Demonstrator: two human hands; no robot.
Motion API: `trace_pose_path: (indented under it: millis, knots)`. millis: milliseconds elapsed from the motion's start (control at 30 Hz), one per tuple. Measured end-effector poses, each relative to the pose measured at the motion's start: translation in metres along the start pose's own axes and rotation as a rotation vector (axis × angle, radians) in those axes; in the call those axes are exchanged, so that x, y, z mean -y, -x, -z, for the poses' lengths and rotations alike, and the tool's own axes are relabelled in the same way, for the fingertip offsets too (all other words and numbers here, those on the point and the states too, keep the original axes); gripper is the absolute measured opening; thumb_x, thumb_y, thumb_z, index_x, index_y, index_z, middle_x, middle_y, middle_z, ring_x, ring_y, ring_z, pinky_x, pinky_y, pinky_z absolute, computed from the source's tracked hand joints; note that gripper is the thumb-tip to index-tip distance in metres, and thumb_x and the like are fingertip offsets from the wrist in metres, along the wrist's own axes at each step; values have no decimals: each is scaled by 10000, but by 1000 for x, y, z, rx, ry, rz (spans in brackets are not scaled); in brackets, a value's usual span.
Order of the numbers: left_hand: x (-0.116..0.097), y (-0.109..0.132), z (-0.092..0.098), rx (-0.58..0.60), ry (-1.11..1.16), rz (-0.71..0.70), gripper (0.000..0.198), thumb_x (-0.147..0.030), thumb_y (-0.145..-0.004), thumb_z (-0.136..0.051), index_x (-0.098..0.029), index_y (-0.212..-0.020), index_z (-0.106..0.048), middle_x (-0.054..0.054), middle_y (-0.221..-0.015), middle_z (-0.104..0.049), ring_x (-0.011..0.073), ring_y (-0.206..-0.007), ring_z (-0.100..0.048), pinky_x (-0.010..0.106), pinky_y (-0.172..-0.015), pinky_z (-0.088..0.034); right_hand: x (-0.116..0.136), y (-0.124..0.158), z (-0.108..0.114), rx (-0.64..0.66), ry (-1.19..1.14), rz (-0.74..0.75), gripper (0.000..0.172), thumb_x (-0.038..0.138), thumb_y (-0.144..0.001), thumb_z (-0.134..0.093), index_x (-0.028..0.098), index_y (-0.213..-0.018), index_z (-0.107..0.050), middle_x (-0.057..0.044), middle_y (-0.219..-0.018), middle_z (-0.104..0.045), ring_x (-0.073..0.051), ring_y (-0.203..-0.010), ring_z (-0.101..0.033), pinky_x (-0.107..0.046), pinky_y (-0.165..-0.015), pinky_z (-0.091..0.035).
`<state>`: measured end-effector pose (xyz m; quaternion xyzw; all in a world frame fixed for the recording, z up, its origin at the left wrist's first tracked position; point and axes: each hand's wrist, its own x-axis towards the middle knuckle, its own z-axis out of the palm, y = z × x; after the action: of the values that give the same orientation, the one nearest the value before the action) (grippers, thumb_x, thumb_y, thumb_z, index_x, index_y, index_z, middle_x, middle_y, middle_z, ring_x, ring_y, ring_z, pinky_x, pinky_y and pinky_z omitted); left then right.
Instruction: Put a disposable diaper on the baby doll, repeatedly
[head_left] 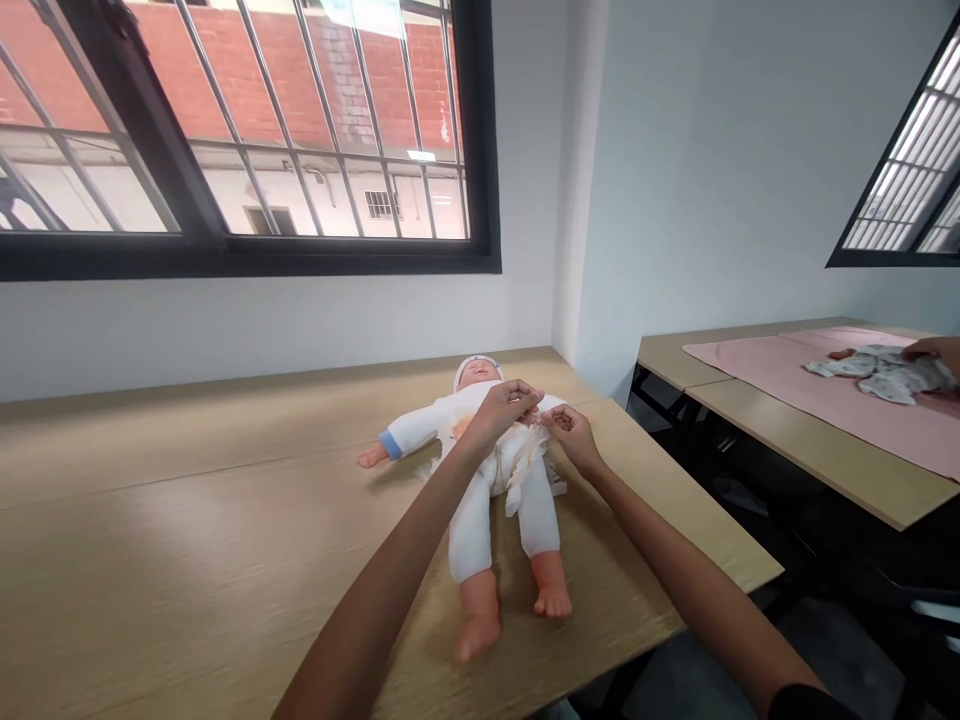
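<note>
You had the baby doll [480,470] lying on its back on a light wood table [225,540], its head toward the window and its legs toward you. It wore a white knit cap [471,368] and a white long-sleeved top [427,420] with a blue cuff [390,445]. White padded leggings [469,530] covered its legs, and its bare vinyl feet stuck out at the ends. A crumpled, pale strip of fabric [525,465] lay down the doll's middle. Some white sheet showed under the doll's sides, though you could not tell whether it was cloth or paper.

Your left hand [508,410] and right hand [571,438] were both over the doll's chest, close together but not touching. The fingers of each hand were drawn narrow in a pinch at the front of the top, though what lay between them was too small to tell.

Beyond the doll, a second table [795,420] stood to the right, with a pink cloth [825,385] on it and a patterned garment [877,375] on the cloth. Another person's hand [930,350] rested on that garment at the frame's edge. Behind you all, a black-framed barred window [247,125] looked onto a red brick wall [240,70].
</note>
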<state>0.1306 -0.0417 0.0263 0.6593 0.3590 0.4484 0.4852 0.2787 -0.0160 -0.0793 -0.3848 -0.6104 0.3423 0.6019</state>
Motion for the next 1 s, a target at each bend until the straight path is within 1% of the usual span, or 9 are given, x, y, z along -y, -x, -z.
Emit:
trace_pose_path:
  millis: [100, 200, 300, 400, 533, 733, 833, 933, 1000]
  knots:
    - [2, -2, 3, 16, 4, 0, 368, -479, -691, -720, -143, -742, -578, -12, -624, -580, 102, -589, -562, 251, -633, -448, -1, 0, 4, 53, 393, 42, 359, 477, -914, -376, 189, -789, -550, -53, -789, -616, -175, -758, -557, -304, -757, -447]
    - [2, -5, 9, -13, 20, 4, 384, -492, -671, -730, -149, -746, -574, -23, -641, -577, 97, -582, -563, 247, -626, -465, -2, -12, 40, 134, 843, 15, 342, 451, -897, -432, 182, -805, -622, -110, -905, -660, -232, -972, -566, -376, -974, -353]
    - [0, -10, 17, -46, 27, 28, 392, -492, -653, -742, -155, -748, -565, -29, -650, -579, 92, -565, -556, 248, -619, -478, -7, -22, 92, -124, 1111, -339, 489, 405, -950, -298, 84, -1027, -658, -248, -1112, -613, -339, -1146, -516, -524, -1033, -238]
    - [-1, -12, 20, -45, 4, 30, 361, -478, -679, -721, -160, -756, -568, -27, -666, -584, 97, -578, -564, 249, -625, -482, -17, -25, 122, -215, 1243, -629, 624, 435, -963, -226, -8, -1331, -465, -318, -1329, -469, -407, -1266, -411, -624, -1026, -175]
    - [3, -11, 16, -31, -163, -36, 307, -469, -755, -633, -167, -762, -579, -6, -664, -599, 129, -627, -572, 266, -638, -478, -28, -20, 110, -58, 1283, -550, 590, 438, -966, -240, 49, -1337, -483, -261, -1355, -478, -380, -1258, -421, -611, -1043, -183]
    - [11, 0, -2, 162, -942, -345, 211, -335, -858, -502, -215, -906, -669, 48, -990, -689, 251, -1000, -580, 422, -912, -410, -25, -13, 72, 72, 1228, -252, 372, 359, -934, -395, 126, -1032, -667, -175, -1147, -619, -279, -1123, -513, -413, -986, -323]
    - [25, 2, -9, 242, -1085, -358, 186, -316, -845, -557, -240, -964, -677, 69, -1080, -681, 278, -1100, -551, 492, -1024, -306, -18, -13, 67, -27, 1151, -206, 351, 405, -903, -464, 129, -976, -668, -169, -1072, -629, -264, -1043, -542, -351, -900, -374]
    - [40, 0, -10, 284, -1171, -295, 174, -299, -823, -593, -223, -947, -687, 97, -1059, -688, 289, -1082, -566, 539, -1071, -223, -13, -14, 66, -179, 1083, -122, 335, 360, -879, -511, 126, -1096, -612, -174, -1128, -593, -272, -1069, -524, -361, -912, -375]
    - [45, -1, -9, 320, -1222, -265, 192, -314, -832, -581, -210, -951, -689, 104, -1037, -693, 287, -1065, -575, 549, -1075, -216, -14, -14, 63, -180, 1008, -68, 375, 335, -852, -549, 117, -1156, -571, -173, -1157, -573, -271, -1074, -517, -369, -922, -376]
